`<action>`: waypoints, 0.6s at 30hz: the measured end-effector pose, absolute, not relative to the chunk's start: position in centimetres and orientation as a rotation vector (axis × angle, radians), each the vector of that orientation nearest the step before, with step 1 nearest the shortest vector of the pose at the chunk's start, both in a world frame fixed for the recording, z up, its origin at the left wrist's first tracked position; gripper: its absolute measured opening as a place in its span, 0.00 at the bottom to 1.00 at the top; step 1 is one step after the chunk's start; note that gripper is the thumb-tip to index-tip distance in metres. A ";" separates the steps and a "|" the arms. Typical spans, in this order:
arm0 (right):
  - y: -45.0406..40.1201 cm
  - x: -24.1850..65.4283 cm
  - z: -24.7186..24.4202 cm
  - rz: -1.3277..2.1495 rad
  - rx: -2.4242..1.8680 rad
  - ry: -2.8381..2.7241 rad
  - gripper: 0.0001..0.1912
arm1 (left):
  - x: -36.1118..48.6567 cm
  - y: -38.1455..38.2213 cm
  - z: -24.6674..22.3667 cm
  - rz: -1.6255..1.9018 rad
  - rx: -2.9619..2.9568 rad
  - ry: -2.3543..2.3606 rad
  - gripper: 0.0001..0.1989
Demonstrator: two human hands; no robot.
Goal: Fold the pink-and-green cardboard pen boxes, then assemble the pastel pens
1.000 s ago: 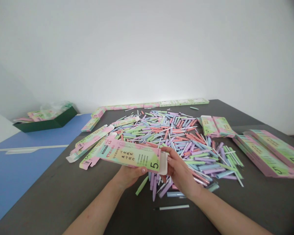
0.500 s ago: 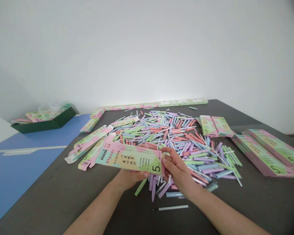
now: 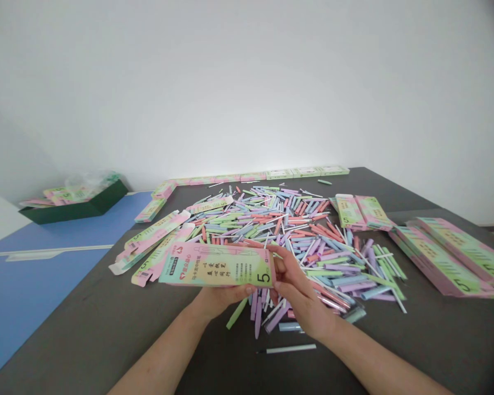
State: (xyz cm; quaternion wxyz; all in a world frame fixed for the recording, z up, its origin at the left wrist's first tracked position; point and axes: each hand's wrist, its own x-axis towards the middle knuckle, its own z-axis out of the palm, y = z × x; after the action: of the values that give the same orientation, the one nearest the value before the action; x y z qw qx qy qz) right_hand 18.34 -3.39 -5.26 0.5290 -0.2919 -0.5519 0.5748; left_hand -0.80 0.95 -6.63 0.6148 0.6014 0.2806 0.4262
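A pink, yellow and green carton marked 5 is held level above the near edge of a pen heap. My left hand supports it from below, thumb along its near edge. Around its right end are the fingers of my right hand, which hold it there. Behind and right of the carton spreads the heap of pastel pens and parts. One white refill lies alone on the dark table in front.
Unfolded cartons lie at left. Filled-looking cartons lie at right, with two more behind them. A row of boxes lines the back edge. A dark green tray with cartons and plastic stands on a blue surface.
The carton has tilted flatter, its right end slightly higher. My right hand's fingers have shifted at that end, closing round it. My left hand has hardly moved.
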 end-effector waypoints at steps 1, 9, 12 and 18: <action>-3.5 18.4 -5.3 1.374 -0.679 -1.348 0.28 | -0.9 1.1 -7.1 1.009 1.364 0.650 0.17; -3.2 18.1 -5.5 1.343 -0.591 -1.390 0.31 | -0.5 1.1 -7.4 1.083 1.272 0.597 0.20; -3.2 18.3 -5.6 1.251 -0.627 -1.488 0.33 | -0.7 0.9 -7.0 1.040 1.338 0.625 0.19; -3.4 18.8 -6.3 0.936 -0.853 -1.741 0.33 | -1.0 1.2 -7.3 0.992 1.399 0.681 0.19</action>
State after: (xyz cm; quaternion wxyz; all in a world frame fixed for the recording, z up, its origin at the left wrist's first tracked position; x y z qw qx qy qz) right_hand 18.77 -3.42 -6.29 0.4745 -0.3489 -0.7119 0.3826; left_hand -1.03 1.18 -7.28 0.6037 0.6043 0.2944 0.4286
